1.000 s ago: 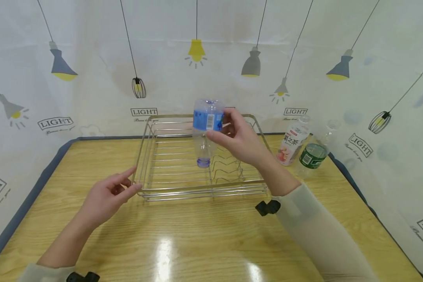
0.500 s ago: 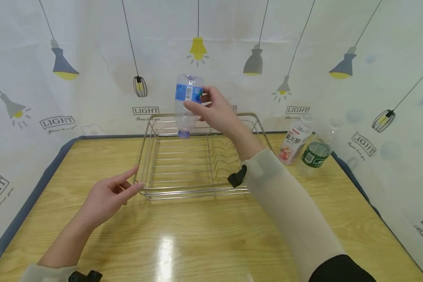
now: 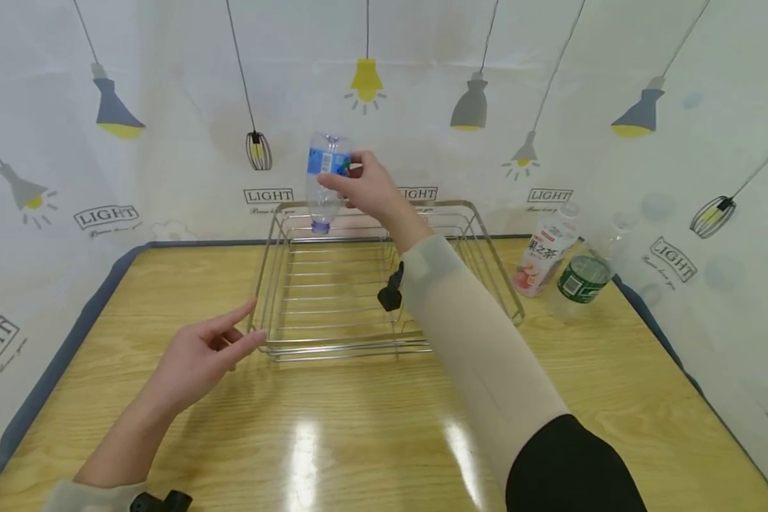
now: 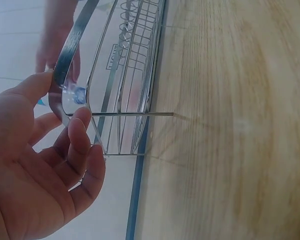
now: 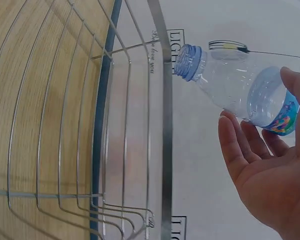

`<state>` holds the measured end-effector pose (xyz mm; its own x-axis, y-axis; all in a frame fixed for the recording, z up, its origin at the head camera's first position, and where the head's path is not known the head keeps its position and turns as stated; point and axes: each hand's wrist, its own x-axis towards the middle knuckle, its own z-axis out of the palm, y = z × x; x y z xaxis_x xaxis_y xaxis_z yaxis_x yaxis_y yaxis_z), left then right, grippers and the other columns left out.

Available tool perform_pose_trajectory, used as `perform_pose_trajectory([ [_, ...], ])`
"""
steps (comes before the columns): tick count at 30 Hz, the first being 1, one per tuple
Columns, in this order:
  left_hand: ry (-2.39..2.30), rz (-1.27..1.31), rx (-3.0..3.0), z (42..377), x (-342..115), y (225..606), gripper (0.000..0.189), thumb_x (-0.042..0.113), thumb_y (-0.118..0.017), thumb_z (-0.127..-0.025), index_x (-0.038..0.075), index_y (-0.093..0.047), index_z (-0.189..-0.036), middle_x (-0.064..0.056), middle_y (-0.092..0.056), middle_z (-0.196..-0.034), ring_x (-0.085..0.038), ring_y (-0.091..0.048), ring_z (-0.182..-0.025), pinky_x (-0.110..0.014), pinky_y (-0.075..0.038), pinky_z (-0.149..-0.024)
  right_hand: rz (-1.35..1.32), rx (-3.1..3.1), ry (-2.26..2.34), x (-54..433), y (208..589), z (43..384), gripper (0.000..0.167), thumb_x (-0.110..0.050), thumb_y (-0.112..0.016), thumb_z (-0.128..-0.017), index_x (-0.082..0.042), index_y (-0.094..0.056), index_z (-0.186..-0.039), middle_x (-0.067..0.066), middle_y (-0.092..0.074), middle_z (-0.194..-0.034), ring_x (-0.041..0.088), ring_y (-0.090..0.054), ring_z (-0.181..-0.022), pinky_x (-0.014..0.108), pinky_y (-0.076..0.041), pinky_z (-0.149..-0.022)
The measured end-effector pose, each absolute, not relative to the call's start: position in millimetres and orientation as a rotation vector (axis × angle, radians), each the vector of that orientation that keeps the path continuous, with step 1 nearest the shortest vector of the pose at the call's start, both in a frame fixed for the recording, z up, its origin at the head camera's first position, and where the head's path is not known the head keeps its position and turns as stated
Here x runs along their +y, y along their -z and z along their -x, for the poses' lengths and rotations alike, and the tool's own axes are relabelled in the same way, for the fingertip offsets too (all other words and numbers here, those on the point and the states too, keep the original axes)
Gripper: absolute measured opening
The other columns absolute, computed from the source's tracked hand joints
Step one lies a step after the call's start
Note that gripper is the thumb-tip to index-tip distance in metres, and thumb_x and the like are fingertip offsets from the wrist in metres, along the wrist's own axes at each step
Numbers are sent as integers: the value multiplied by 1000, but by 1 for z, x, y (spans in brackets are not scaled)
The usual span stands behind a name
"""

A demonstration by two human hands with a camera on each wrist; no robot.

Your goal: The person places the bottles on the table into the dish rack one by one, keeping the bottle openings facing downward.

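Note:
My right hand holds a clear plastic bottle with a blue label, neck down, over the far left part of the wire dish rack. The right wrist view shows the bottle's uncapped blue neck close to the rack's flat rim, with the thumb and fingers around the label. At the rack's near left corner, my left hand grips the frame. In the left wrist view its thumb lies on the flat rim and its fingers curl by the wires.
A white-labelled bottle and a green-labelled clear bottle stand on the wooden table to the right of the rack. A lamp-patterned cloth wall rises behind the table and at both sides.
My right hand has carried the upturned bottle up and left, from over the rack's middle to its far left side. The left hand keeps its grip on the corner.

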<state>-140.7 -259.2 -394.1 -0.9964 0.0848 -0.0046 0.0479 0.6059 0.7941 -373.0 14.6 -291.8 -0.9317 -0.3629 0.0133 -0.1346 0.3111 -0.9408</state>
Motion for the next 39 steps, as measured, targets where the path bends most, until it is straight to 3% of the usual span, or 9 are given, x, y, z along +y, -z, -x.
perform_pose_trajectory([
  [11, -1416, -108, 2772, 139, -258, 394, 66, 48, -75, -105, 31, -51, -164, -16, -77, -107, -14, -61, -75, -29, -50, -57, 441, 2365, 1544, -17, 303, 384, 82, -36, -80, -103, -8, -33, -165, 14, -56, -152, 31, -64, -131, 44, -57, -111],
  [19, -1413, -106, 2769, 139, -257, 392, 68, 49, -75, -105, 29, -50, -165, -15, -76, -104, -15, -57, -72, -29, -48, -57, 452, 2380, 1385, -29, 317, 383, 79, -35, -79, -104, -6, -36, -163, 15, -59, -150, 35, -64, -132, 43, -58, -107],
  [30, -1434, -100, 2739, 141, -259, 397, 68, 50, -75, -104, 31, -50, -165, -16, -75, -103, -16, -58, -72, -29, -48, -56, 374, 2425, 1198, -44, 327, 384, 73, -34, -77, -106, -4, -40, -161, 13, -62, -141, 32, -65, -119, 45, -58, -105],
  [39, -1446, -94, 2744, 141, -261, 399, 67, 51, -74, -105, 32, -51, -164, -16, -75, -102, -16, -57, -72, -29, -47, -56, 347, 2471, 1102, -53, 333, 383, 81, -42, -75, -106, -5, -36, -166, 10, -62, -144, 21, -63, -119, 34, -57, -106],
])
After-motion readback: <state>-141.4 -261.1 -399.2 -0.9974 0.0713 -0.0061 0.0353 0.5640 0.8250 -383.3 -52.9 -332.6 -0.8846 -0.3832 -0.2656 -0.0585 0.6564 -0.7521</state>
